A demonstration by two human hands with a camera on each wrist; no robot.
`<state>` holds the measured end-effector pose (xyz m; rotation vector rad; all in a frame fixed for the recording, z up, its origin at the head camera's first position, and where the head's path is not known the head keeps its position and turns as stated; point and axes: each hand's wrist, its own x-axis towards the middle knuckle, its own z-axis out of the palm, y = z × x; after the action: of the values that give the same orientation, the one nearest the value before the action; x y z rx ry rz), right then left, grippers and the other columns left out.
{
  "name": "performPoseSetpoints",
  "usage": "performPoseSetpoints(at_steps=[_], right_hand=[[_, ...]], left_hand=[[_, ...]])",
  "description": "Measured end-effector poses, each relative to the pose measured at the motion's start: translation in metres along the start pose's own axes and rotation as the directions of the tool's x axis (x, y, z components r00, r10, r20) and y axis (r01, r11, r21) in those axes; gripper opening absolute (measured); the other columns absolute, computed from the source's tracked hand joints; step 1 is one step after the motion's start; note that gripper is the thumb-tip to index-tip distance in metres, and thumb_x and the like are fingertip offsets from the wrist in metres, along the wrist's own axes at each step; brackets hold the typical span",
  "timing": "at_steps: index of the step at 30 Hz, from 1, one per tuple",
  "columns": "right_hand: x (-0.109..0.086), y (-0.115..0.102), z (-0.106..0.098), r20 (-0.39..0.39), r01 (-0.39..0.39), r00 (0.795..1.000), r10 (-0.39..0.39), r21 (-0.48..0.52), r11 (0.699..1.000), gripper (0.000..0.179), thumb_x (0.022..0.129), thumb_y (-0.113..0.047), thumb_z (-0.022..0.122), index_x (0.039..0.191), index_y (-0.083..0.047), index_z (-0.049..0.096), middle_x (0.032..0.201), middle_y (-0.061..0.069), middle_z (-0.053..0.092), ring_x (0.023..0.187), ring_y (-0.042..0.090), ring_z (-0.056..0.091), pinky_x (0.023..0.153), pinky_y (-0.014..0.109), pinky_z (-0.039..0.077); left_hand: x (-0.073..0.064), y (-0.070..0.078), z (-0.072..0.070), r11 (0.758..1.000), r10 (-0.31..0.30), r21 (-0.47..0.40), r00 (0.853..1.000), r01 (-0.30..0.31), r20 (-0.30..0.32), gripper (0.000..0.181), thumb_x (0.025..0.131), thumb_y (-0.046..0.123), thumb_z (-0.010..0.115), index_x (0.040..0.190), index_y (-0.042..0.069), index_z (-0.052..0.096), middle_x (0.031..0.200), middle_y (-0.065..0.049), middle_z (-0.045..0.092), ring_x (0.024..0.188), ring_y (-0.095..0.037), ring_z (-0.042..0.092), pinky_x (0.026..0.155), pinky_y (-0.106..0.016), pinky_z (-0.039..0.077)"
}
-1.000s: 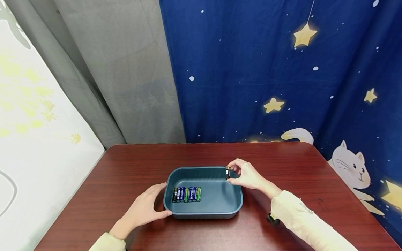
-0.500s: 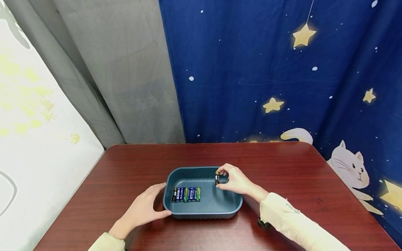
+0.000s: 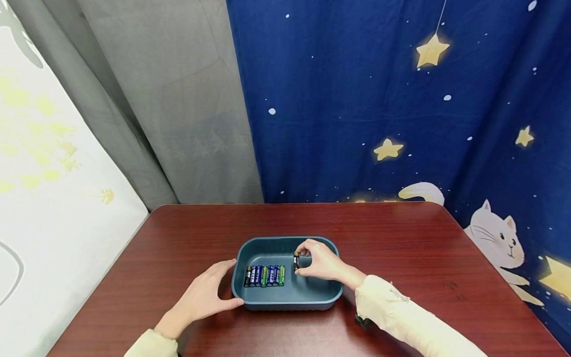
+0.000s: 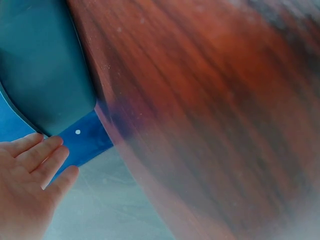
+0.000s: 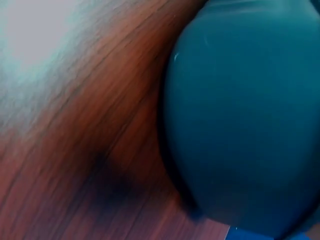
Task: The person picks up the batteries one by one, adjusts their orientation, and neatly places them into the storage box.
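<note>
A dark teal plastic bin (image 3: pixel 308 292) sits on the table, its left end between the thumb and fingers of my left hand (image 3: pixel 206 296). That hand's thumb touches the near left corner and its fingertips reach the far left side; the left wrist view shows the fingers (image 4: pixel 42 152) extended against the bin's wall (image 4: pixel 45 60). Over the bin's inside, my right hand (image 3: pixel 324 264) pinches a black battery with a gold end (image 3: pixel 296 261) between thumb and fingertips, held lengthwise away from me. To its left, a row of several batteries (image 3: pixel 264 276), black, blue and green, lies side by side on the bin floor.
The reddish-brown wooden table (image 3: pixel 192 223) surrounds the bin. Behind it hang a grey curtain (image 3: pixel 200 124) and a blue star-patterned curtain (image 3: pixel 339 99). A white patterned cloth (image 3: pixel 58 198) hangs at the left. The right wrist view shows mostly the bin's side (image 5: pixel 240 110) and tabletop.
My right hand has carried the black battery left and nearer to me, from the bin's far right corner to close beside the row. The left hand has stayed in place.
</note>
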<state>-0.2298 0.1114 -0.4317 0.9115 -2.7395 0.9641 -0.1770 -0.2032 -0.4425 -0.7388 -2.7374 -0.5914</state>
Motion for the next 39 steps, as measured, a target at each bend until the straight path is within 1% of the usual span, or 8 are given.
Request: performPoseSetpoints(at_steps=[4,9,17,22,26,30,35,39], right_hand=[[0.002,-0.003,0.005,0.033,-0.026,0.999,0.026,-0.007,1.000,0.040,0.067,-0.026,0.078,0.098,-0.009,0.061,0.089,-0.003,0.055,0.083,0.011,0.052,0.073,0.026,0.046],[0.003,-0.003,0.013,0.055,-0.025,0.998,0.025,-0.004,1.000,0.040,0.068,-0.025,0.078,0.098,-0.006,0.061,0.090,0.001,0.056,0.082,0.014,0.053,0.072,0.026,0.047],[0.005,-0.003,0.021,0.077,-0.046,0.996,0.051,-0.062,0.997,0.039,0.064,-0.025,0.079,0.092,-0.004,0.061,0.083,0.001,0.055,0.077,0.013,0.052,0.067,0.024,0.045],[0.005,-0.005,0.026,0.102,-0.062,0.992,0.069,-0.069,0.996,0.037,0.064,-0.026,0.079,0.089,-0.006,0.061,0.082,0.001,0.055,0.076,0.012,0.052,0.067,0.023,0.045],[0.004,-0.007,0.030,0.115,-0.052,0.992,0.059,-0.065,0.997,0.038,0.062,-0.025,0.079,0.089,-0.005,0.061,0.082,0.002,0.055,0.075,0.013,0.052,0.067,0.022,0.044],[0.005,-0.009,0.031,0.122,-0.056,0.991,0.064,-0.064,0.996,0.039,0.062,-0.024,0.080,0.089,-0.003,0.061,0.082,0.003,0.055,0.075,0.013,0.052,0.066,0.022,0.044],[0.005,-0.011,0.031,0.132,-0.064,0.988,0.075,-0.081,0.995,0.041,0.062,-0.026,0.080,0.091,-0.004,0.061,0.082,0.002,0.054,0.075,0.010,0.049,0.066,0.021,0.044],[0.004,-0.011,0.028,0.117,-0.056,0.991,0.065,-0.073,0.996,0.044,0.064,-0.030,0.080,0.094,-0.004,0.061,0.083,0.002,0.054,0.076,0.011,0.051,0.066,0.023,0.045]], left_hand=[[0.000,0.001,0.001,1.000,-0.005,-0.002,1.000,0.005,0.004,0.086,0.064,0.058,0.072,0.132,0.012,0.047,0.128,0.000,0.051,0.118,-0.018,0.047,0.091,-0.043,0.044],[0.000,0.001,0.001,1.000,-0.011,-0.005,1.000,0.011,0.010,0.086,0.064,0.059,0.071,0.132,0.012,0.047,0.128,0.000,0.051,0.118,-0.019,0.046,0.091,-0.043,0.044],[0.000,0.003,0.001,1.000,-0.008,-0.005,1.000,0.008,0.010,0.086,0.064,0.059,0.071,0.132,0.013,0.047,0.128,0.000,0.051,0.118,-0.018,0.046,0.091,-0.043,0.044],[0.001,0.002,0.002,1.000,-0.004,-0.012,1.000,0.004,0.007,0.086,0.064,0.059,0.072,0.132,0.013,0.047,0.128,0.001,0.051,0.118,-0.018,0.046,0.091,-0.043,0.044],[0.000,0.002,0.004,1.000,-0.001,-0.009,1.000,0.001,0.003,0.086,0.064,0.060,0.070,0.132,0.013,0.047,0.128,0.001,0.051,0.118,-0.017,0.046,0.090,-0.043,0.044],[0.001,0.002,0.004,1.000,0.007,-0.014,1.000,-0.007,-0.001,0.086,0.064,0.060,0.070,0.133,0.014,0.046,0.128,0.002,0.050,0.117,-0.017,0.047,0.090,-0.043,0.045],[0.001,0.001,0.005,1.000,0.015,-0.012,1.000,-0.015,-0.007,0.086,0.064,0.060,0.071,0.133,0.014,0.046,0.128,0.002,0.050,0.117,-0.016,0.046,0.090,-0.042,0.045],[0.000,0.002,0.005,1.000,0.013,-0.011,1.000,-0.013,-0.004,0.086,0.064,0.060,0.070,0.133,0.014,0.046,0.128,0.002,0.050,0.117,-0.016,0.046,0.090,-0.042,0.045]])
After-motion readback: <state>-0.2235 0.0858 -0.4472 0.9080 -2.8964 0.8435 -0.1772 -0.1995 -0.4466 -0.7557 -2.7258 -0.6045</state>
